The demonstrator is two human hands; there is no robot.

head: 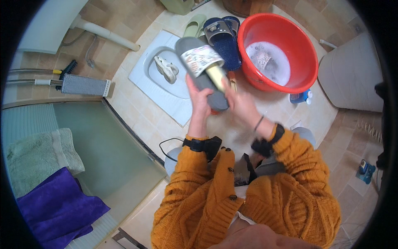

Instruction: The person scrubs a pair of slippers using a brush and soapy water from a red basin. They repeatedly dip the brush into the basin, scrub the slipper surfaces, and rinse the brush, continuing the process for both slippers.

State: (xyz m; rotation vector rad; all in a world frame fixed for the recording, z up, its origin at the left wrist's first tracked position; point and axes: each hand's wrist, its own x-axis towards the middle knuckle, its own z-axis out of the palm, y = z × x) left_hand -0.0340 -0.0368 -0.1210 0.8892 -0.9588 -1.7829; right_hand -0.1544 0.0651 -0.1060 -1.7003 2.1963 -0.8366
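My left hand (200,101) grips a grey slide sandal (190,46) by its side, raised above the floor with its patterned white strap facing up. In my right hand (244,104) is a pale yellow handle-like tool (215,74), pushed against the sole beside the strap; its far end is hidden by the strap. To the right stands a red plastic basin (306,62) holding soapy water (281,70). A patterned strap (264,59), like the one on the sandal, shows through the suds.
Behind the sandal are navy slides (228,51) and a light green slipper (194,26). A white shoe (166,70) lies in the squat toilet (140,71) at left. A blue bottle (299,97) is beside the basin. A flat mop (84,85) leans left, near a glass panel (102,149).
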